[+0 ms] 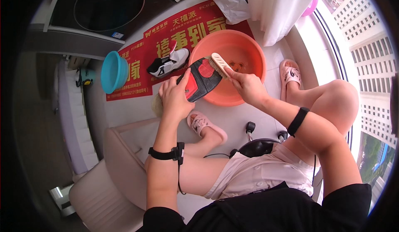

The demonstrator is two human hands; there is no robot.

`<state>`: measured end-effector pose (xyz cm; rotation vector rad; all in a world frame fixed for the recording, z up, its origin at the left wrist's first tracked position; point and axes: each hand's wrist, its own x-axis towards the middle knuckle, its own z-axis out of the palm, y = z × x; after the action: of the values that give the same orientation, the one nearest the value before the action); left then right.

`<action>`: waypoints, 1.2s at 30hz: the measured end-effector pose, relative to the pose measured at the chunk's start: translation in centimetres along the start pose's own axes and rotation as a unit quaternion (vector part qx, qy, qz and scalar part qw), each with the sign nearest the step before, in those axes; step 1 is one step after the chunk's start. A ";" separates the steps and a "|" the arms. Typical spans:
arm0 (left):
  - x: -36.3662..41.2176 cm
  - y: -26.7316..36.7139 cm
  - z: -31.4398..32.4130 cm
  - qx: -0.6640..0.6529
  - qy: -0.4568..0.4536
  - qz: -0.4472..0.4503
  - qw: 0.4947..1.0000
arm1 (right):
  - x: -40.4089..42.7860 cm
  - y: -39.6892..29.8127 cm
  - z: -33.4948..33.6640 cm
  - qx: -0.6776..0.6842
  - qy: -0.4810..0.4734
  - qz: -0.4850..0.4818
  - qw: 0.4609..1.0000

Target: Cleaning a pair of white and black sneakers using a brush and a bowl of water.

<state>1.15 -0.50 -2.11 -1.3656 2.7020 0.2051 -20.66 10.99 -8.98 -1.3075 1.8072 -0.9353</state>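
Observation:
My left hand (176,97) grips a shoe, its black and red rubber sole (202,79) turned up toward me. In my right hand (249,87) is a scrub brush (222,64) with a pale slotted handle. Its bristles touch the front end of the sole. Both hands work over the near left rim of an orange plastic basin (261,54), which has a cartoon print inside. To the left of the basin, a second shoe (170,62), white and black with a red tongue, rests on a red printed mat.
The red mat (146,84) bears large yellow writing. A turquoise basin (113,72) stands at its left end, near a front-loading washing machine (109,6). A white plastic bag (229,1) and a curtain (277,10) are at the back. Beside me are a padded chair (103,197) and a window (371,60).

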 end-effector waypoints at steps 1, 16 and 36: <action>-0.1 0.0 0.2 -0.001 0.009 0.006 1.000 | 0.5 0.3 -0.2 -0.019 0.006 0.010 1.000; -1.4 0.4 -0.3 0.021 0.042 0.021 0.999 | 1.0 -0.9 -0.4 -0.041 0.016 0.018 0.999; -1.8 0.0 0.4 -0.002 0.033 0.010 0.999 | -0.5 -1.4 0.5 -0.038 -0.006 -0.021 0.999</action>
<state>2.25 0.96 -2.20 -1.3717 2.7703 0.1713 -19.49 11.12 -7.93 -1.3999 1.8278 -0.8883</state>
